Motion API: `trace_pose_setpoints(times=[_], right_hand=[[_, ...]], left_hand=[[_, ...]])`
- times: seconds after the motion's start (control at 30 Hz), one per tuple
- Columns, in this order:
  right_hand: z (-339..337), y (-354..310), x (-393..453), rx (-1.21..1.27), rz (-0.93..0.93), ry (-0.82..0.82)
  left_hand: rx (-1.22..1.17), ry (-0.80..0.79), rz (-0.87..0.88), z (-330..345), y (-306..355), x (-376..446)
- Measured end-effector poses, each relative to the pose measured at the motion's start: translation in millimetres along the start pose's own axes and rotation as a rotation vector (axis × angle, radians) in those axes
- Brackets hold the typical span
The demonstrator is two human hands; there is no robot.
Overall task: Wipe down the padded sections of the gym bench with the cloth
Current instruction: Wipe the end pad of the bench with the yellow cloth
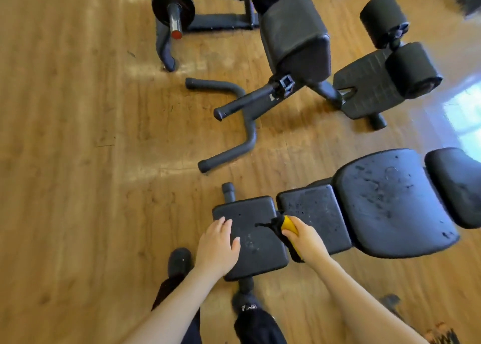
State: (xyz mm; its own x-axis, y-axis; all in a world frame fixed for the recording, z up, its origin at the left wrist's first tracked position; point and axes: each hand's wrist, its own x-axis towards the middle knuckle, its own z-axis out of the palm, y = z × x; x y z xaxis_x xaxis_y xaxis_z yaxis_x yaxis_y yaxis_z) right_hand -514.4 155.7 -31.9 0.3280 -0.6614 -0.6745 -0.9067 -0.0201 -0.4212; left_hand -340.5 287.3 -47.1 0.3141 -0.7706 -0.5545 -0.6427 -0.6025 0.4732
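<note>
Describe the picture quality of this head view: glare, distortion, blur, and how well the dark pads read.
Head view: bright window glare on the wood floor at the right edge and paler sheen upper left; wide-angle bending toward the borders; soft blur at the corners; the bench pads show specks and scuffs clearly; the left hand and the right hand gripping the yellow-and-black cloth are sharp.

The gym bench (325, 218) lies on the floor (78, 135), its pads running from the near pad (255, 250) rightward through the middle pad (315, 213) to the wide pad (390, 203). The left hand (217, 247) rests on the near pad's left part; the right hand (304, 237) grips the cloth (286, 229) between near and middle pads. A second bench (296, 36) stands farther off, a barbell rack (182, 12) far left of it.
</note>
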Motion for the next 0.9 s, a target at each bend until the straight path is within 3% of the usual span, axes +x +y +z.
trace_pose_setpoints(times=[0.17, 0.3, 0.47, 0.6, 0.9], right_hand=[[-37, 24, 18, 0.028, -0.119, 0.035], [-49, 55, 44, -0.105, -0.223, -0.074], [-48, 104, 17, -0.187, -0.228, -0.221], [-67, 121, 15, -0.196, -0.282, -0.214], [-119, 136, 88, -0.486, -0.657, -0.326]], left_hand=[[0.009, 0.116, -0.054, 35, 42, -2], [-0.062, 0.169, -0.189, 83, 77, -7], [-0.129, 0.173, -0.313, 135, 107, -50], [-0.166, 0.226, -0.392, 152, 126, -50], [-0.391, 0.436, -0.746, 238, 220, -25]])
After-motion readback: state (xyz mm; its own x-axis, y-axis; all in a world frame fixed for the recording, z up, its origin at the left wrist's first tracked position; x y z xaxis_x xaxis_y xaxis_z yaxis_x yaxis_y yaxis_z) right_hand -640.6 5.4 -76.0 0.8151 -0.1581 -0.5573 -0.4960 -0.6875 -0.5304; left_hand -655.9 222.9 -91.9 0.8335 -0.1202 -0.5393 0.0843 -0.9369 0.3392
